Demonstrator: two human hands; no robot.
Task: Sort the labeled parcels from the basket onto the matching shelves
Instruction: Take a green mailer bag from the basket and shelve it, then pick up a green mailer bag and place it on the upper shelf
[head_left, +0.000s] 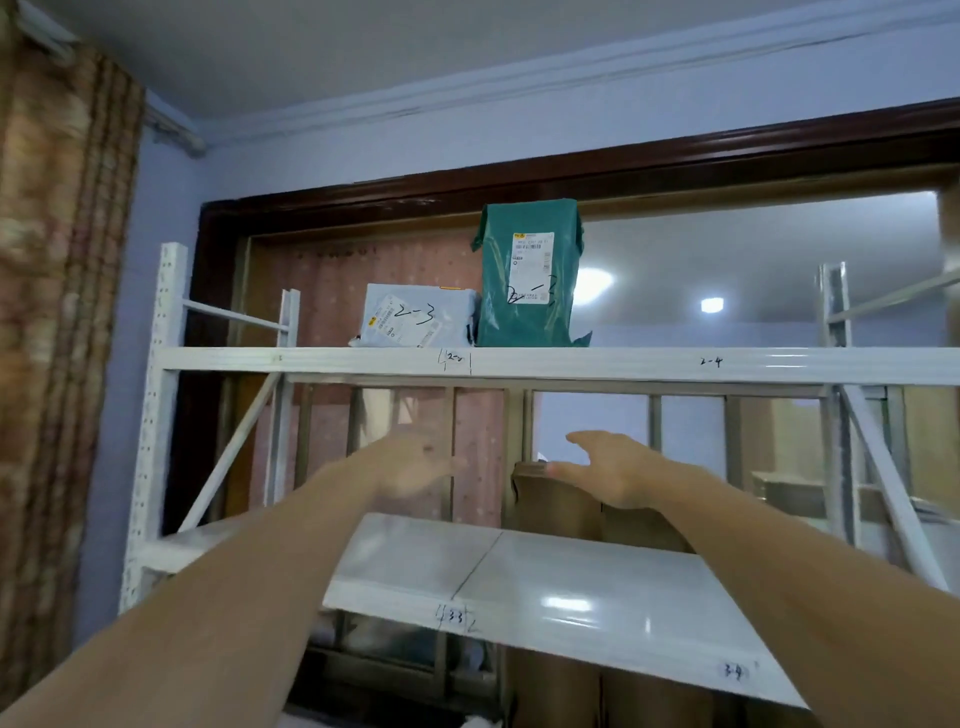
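Hanging down the left edge of the frame is a brown curtain (57, 291), next to the white shelf rack (156, 415). Both arms are reaching out mid-frame: the left hand (410, 465) is blurry but looking open and holding nothing, the right hand (613, 470) is spreading flat, fingers straight, empty too. Sitting up top center are a light blue parcel (418, 317) and a green parcel (530, 275), both scribbled "2-3", touching side by side.
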